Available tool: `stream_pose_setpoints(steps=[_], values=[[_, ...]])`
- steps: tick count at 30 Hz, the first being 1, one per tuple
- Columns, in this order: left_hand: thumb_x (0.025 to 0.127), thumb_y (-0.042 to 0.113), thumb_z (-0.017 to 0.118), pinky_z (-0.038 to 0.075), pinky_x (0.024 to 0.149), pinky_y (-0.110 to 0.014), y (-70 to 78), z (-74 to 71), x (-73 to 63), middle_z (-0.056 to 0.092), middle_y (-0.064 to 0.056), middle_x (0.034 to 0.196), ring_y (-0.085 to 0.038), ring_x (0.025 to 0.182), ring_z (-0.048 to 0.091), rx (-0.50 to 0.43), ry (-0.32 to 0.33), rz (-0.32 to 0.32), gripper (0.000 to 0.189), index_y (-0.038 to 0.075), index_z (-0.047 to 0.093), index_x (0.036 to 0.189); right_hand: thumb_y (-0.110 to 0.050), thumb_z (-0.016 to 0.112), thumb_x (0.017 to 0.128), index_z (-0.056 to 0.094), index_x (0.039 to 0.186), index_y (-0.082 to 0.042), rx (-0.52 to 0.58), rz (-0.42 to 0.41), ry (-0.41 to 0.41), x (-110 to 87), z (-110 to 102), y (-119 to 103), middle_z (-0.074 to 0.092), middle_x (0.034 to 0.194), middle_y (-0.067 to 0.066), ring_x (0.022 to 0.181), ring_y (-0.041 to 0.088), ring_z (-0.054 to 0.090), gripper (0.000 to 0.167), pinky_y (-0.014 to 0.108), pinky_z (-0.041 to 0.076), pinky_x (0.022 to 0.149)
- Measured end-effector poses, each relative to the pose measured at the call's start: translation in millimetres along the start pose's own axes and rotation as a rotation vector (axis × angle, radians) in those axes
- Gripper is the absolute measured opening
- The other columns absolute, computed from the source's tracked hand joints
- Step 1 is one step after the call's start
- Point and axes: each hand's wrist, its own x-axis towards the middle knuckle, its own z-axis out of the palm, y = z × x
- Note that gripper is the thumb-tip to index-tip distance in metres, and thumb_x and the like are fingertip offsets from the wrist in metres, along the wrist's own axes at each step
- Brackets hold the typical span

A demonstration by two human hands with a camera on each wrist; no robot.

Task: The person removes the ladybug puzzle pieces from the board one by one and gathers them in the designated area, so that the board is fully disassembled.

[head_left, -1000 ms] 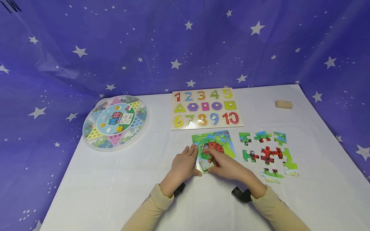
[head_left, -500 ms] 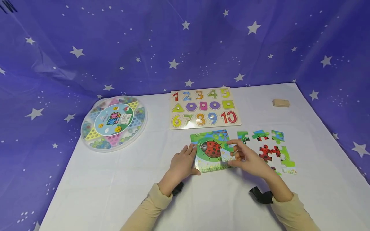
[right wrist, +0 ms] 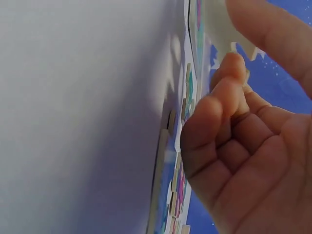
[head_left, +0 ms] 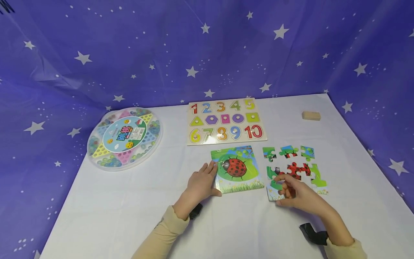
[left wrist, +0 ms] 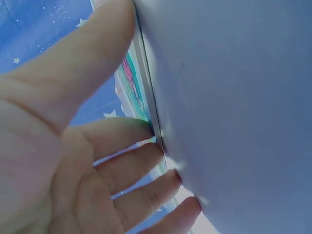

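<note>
My right hand (head_left: 300, 194) pinches a jigsaw piece (head_left: 273, 194) with a green and flowery print, holding it by its right side at the lower left of the loose pieces. In the right wrist view the pale back of this piece (right wrist: 219, 24) shows beside the thumb, and the other fingers are curled. Fairly straight fingers of my left hand (head_left: 199, 182) touch the left edge of the ladybug puzzle board (head_left: 240, 182). To the board's right lie several loose ladybug jigsaw pieces (head_left: 293, 169), partly hidden by my right hand.
Behind the ladybug board lies a wooden number puzzle (head_left: 226, 124). A round, see-through game box (head_left: 124, 140) with marbles is at the left. One small wooden block (head_left: 311, 116) sits at the back right. A starry purple cloth (head_left: 207, 46) hangs behind the white table (head_left: 161, 201).
The right hand has lifted a piece off the ladybug board and carried it right, to the loose pieces. The whole ladybug picture is now uncovered. My left hand stays at the board's edge.
</note>
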Motion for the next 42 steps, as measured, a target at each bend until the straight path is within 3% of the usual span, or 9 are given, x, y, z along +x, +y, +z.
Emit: stream_pose_setpoints(steps=[10,15,19,25,29,33,36,39,42], values=[[0.064,0.046,0.076,0.040,0.086,-0.042,-4.5,1.6,0.2,0.025,-0.008,0.146,-0.027,0.131,0.027,-0.042,-0.023,0.008,0.096,0.005,0.034,0.139,-0.027,0.081,0.065,0.050,0.110,-0.004,-0.093,-0.011,-0.028,-4.0,2,3,0.043,0.078,0.006,0.064,0.014,0.039,0.059,0.025,0.032,0.051],[0.065,0.047,0.074,0.038,0.091,-0.041,-7.0,2.3,0.0,0.023,-0.009,0.147,-0.027,0.132,0.025,-0.039,-0.029,0.018,0.096,0.004,0.032,0.140,-0.035,0.082,0.062,0.053,0.107,-0.006,-0.209,-0.007,-0.030,-3.1,1,0,0.044,0.083,0.002,0.076,0.013,0.039,0.060,0.025,0.032,0.060],[0.068,0.049,0.072,0.034,0.096,-0.040,-9.0,3.2,-2.8,0.022,-0.011,0.147,-0.029,0.132,0.024,-0.043,-0.015,0.049,0.097,0.002,0.029,0.141,-0.039,0.078,0.066,0.058,0.101,-0.011,-0.271,0.013,-0.013,-0.4,-4,-7,0.047,0.085,0.000,0.081,0.015,0.041,0.049,0.028,0.034,0.067],[0.073,0.051,0.067,0.033,0.096,-0.044,-13.0,4.5,-12.3,0.026,-0.014,0.144,-0.033,0.129,0.029,-0.087,0.093,0.049,0.089,0.004,0.032,0.140,-0.030,0.068,0.081,0.061,0.095,-0.013,-0.274,-0.007,0.061,11.7,-6,-17,0.052,0.093,0.001,0.085,0.019,0.045,0.023,0.034,0.039,0.070],[0.076,0.058,0.058,0.024,0.101,-0.048,-15.4,3.9,-16.6,0.022,-0.014,0.146,-0.032,0.132,0.020,-0.023,0.217,0.002,0.086,0.008,0.031,0.141,-0.032,0.064,0.084,0.060,0.091,-0.017,-0.294,0.003,0.107,21.7,-3,-23,0.050,0.100,0.002,0.091,0.022,0.046,0.017,0.040,0.040,0.074],[0.081,0.069,0.032,0.008,0.104,-0.053,-16.5,-0.3,-18.6,0.009,-0.013,0.150,-0.034,0.135,0.003,0.049,0.395,-0.031,0.083,0.015,0.027,0.144,-0.034,0.062,0.086,0.057,0.108,-0.014,-0.328,-0.033,0.186,33.2,0,-27,0.046,0.119,0.007,0.106,0.030,0.046,0.030,0.050,0.039,0.081],[0.079,0.076,0.016,-0.002,0.099,-0.061,-17.2,-3.6,-20.1,0.001,-0.011,0.151,-0.039,0.133,-0.007,0.035,0.498,-0.054,0.085,0.022,0.025,0.145,-0.034,0.065,0.083,0.046,0.131,-0.015,-0.373,-0.097,0.277,41.8,3,-29,0.034,0.140,0.010,0.126,0.034,0.030,0.055,0.059,0.029,0.092],[0.074,0.081,0.014,-0.008,0.091,-0.069,-18.2,-5.3,-21.7,-0.006,-0.008,0.151,-0.042,0.130,-0.015,0.013,0.511,-0.090,0.089,0.027,0.019,0.145,-0.039,0.070,0.077,0.033,0.142,-0.020,-0.492,-0.159,0.345,48.2,6,-28,0.018,0.148,0.012,0.135,0.032,0.004,0.076,0.059,0.008,0.101],[0.074,0.081,0.025,-0.009,0.087,-0.072,-19.5,-6.0,-22.1,-0.008,-0.008,0.151,-0.043,0.129,-0.017,0.019,0.485,-0.124,0.088,0.030,0.016,0.145,-0.050,0.070,0.072,0.026,0.144,-0.023,-0.641,-0.183,0.371,51.3,8,-26,0.011,0.150,0.012,0.135,0.030,-0.010,0.089,0.055,-0.009,0.101]])
